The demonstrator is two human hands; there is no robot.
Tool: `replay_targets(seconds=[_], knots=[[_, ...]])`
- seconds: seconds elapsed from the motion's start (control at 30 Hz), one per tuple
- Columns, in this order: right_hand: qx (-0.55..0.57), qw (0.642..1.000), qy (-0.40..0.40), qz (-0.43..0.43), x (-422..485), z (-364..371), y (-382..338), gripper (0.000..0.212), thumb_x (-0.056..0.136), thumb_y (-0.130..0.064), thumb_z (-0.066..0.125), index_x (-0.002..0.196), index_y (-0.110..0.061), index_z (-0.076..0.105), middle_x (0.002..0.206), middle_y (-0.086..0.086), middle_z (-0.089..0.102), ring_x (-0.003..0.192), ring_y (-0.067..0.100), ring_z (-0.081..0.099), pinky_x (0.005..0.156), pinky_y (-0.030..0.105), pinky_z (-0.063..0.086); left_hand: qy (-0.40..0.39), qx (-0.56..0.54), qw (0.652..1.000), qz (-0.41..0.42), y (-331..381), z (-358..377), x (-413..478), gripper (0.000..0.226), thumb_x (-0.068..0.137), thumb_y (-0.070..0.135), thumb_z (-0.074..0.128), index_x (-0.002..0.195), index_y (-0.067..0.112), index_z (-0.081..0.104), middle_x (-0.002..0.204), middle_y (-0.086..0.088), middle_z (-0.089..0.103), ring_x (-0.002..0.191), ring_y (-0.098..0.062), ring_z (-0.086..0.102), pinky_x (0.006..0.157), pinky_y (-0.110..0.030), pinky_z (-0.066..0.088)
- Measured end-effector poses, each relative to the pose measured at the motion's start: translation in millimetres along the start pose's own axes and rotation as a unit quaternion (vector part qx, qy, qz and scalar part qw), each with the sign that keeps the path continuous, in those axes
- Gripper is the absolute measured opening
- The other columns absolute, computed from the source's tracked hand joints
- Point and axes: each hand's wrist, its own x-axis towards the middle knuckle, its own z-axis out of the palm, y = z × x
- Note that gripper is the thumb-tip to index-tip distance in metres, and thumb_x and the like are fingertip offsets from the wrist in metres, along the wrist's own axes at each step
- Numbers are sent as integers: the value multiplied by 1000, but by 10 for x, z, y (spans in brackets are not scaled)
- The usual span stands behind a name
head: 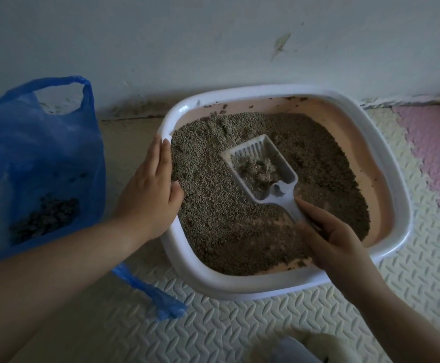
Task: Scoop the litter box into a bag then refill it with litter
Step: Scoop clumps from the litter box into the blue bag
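The box (pixel 386 163) sits on the mat (pixel 213 331) against the wall. Her right hand (pixel 329 242) grips the scoop (pixel 263 171), a clump in it, above the litter (pixel 226 231). The left hand (pixel 151 195) lies flat on the box's left rim. Scooping is mid-way, I'd say; next that clump goes level across to the bag (pixel 38 153) at the left.

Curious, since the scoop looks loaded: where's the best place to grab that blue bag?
Its upright loop handle, from above on the litter box side: the loop stands free atop the blue bag, open for fingers.
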Motion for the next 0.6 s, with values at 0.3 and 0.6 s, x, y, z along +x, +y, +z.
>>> replay_targets(seconds=[0.3,0.6], knots=[[-16,1000,7,-20,-3,14,-18,36,93,-16,54,122,-36,55,54,-13,48,47,2,39,46,17,34,-7,4,1000,-2,5,-17,-11,72,94,29,36,150,11,-6,158,-7,-14,141,-31,22,102,-42,39],[-80,996,-21,-32,77,43,-165,38,88,-33,53,125,-36,55,52,-10,41,45,7,34,44,22,29,-36,-18,999,-12,-19,-83,-19,71,97,38,29,149,17,-14,156,2,-23,145,-23,9,112,-38,29]])
